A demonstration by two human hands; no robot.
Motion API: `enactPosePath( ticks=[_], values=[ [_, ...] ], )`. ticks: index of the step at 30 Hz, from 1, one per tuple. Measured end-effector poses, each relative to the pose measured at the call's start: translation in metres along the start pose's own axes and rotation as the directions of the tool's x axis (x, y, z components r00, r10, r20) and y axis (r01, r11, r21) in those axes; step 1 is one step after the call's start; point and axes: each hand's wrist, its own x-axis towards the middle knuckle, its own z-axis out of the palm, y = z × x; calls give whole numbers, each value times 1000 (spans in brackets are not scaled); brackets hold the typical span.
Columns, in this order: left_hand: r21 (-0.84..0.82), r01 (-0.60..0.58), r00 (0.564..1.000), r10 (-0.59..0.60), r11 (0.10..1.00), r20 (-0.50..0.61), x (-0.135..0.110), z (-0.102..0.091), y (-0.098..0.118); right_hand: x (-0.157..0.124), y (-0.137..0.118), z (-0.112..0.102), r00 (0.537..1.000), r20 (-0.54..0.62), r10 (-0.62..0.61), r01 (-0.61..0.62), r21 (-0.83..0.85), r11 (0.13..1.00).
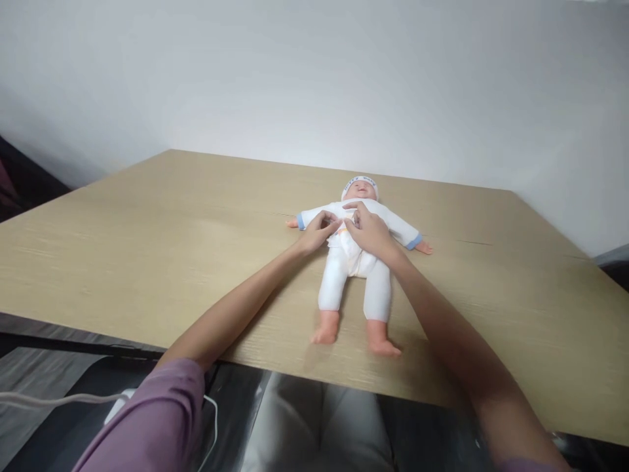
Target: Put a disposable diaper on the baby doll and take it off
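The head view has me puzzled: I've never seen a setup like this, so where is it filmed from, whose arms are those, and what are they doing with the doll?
There is no machine arm here, just a person's two bare hands. The camera is worn on their head, looking forward and down, so the arms reach in from the bottom of the picture; the purple sleeve is the wearer's own.

On the wooden table lies a doll on its back, feet toward the wearer, in white clothes with blue cuffs. The left hand and right hand meet over its middle, fingers at the top of a white diaper. Whether they pinch it or only touch it is too small to tell.
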Motion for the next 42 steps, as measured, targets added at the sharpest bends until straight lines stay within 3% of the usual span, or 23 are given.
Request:
enactPosePath(
  ticks=[4, 8, 10, 12, 15, 17, 20, 25, 28, 33, 39, 42],
  values=[
    [85, 55, 993, -45, 995, -111, -4, 0, 14, 1, 1, 5, 997, -81, -15, 13, -22, 1000],
    [254, -42, 968, 102, 966, -231, -29, 0, 46, -15, -10, 3, 961, -210, -180, 169, -70, 983],
    [323, -140, 972, 193, 936, -137, -53, 1, 63, -39, -18, -1, 924, -250, -289, 276, -85, 957],
    [352, -216, 976, 209, 910, 60, -81, 3, 76, -72, -22, -6, 918, -218, -331, 334, -21, 942],
    [377, -258, 928, 121, 890, 351, -114, 3, 83, -124, -19, -13, 955, -34, -293, 295, 118, 948],
    [382, -243, 913, 77, 892, 401, -123, 3, 80, -146, -9, -16, 965, 72, -253, 244, 117, 963],
    [419, -178, 949, 42, 891, 314, -119, 3, 71, -156, 6, -16, 986, 57, -158, 156, 35, 987],
    [565, -122, 972, -18, 816, 236, -99, 12, 64, -137, 17, -8, 999, -18, -39, 39, -34, 999],
    [614, -135, 976, -3, 778, 218, -95, 20, 62, -134, 17, -1, 997, -37, -71, 68, -75, 995],
    [558, -136, 979, 25, 818, 201, -98, 23, 53, -144, 17, 9, 984, -78, -158, 150, -105, 983],
    [445, -293, 952, 213, 846, 221, -99, 18, 45, -151, 10, 16, 981, -114, -160, 149, -94, 984],
    [421, -315, 945, 243, 850, 218, -99, 17, 43, -153, 9, 17, 979, -126, -160, 150, -85, 985]
  ],
)
